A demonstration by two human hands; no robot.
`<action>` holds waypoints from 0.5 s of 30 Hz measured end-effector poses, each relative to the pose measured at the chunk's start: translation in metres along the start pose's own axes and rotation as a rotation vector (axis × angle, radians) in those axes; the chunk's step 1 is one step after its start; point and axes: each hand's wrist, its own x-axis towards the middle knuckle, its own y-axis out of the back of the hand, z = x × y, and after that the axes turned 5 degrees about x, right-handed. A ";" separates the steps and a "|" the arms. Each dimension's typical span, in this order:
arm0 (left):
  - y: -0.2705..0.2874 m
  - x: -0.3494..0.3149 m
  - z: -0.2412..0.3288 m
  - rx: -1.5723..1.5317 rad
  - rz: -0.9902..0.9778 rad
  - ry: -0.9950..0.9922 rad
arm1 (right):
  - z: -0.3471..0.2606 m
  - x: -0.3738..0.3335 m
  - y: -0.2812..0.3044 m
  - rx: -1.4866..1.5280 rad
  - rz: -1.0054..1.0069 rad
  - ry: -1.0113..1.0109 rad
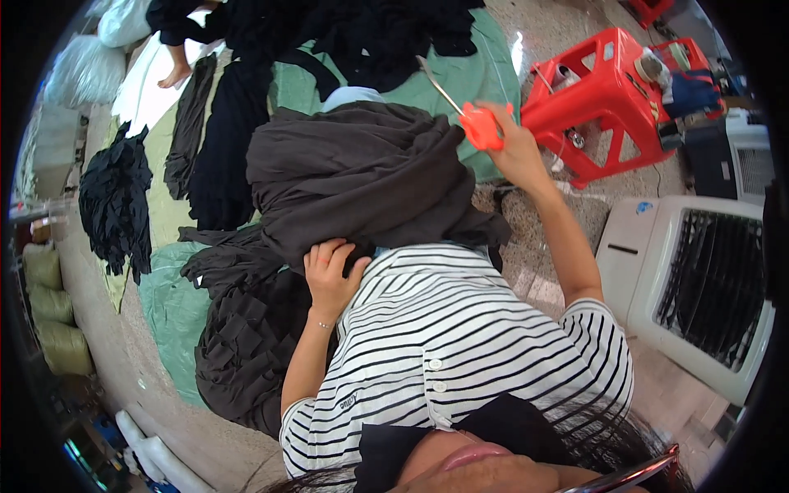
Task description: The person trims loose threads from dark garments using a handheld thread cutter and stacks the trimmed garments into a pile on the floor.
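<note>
The left hand [329, 275] presses curled fingers [322, 256] into the lower edge of a bundled dark brown cloth [362, 177] lying in the lap. The right hand [514, 144], closed around orange-handled scissors [472, 119], holds them just beside the cloth's upper right edge, blades pointing up and away.

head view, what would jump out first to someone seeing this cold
The orange-handled scissors stand out first, raised in the right hand above centre. Below them a big bundle of dark grey-brown fabric fills the middle, with the left hand gripping its lower edge over a striped shirt. To the right, a bright red plastic stool stands on the floor.
</note>
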 end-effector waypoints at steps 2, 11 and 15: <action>0.002 -0.012 0.001 0.019 0.024 0.039 | 0.023 -0.017 -0.008 0.062 -0.043 -0.111; -0.016 -0.030 -0.002 0.088 0.135 0.087 | 0.089 -0.021 -0.055 0.780 -0.154 -0.458; -0.016 -0.036 0.000 0.033 0.199 0.096 | 0.093 -0.008 -0.058 0.775 -0.250 -0.430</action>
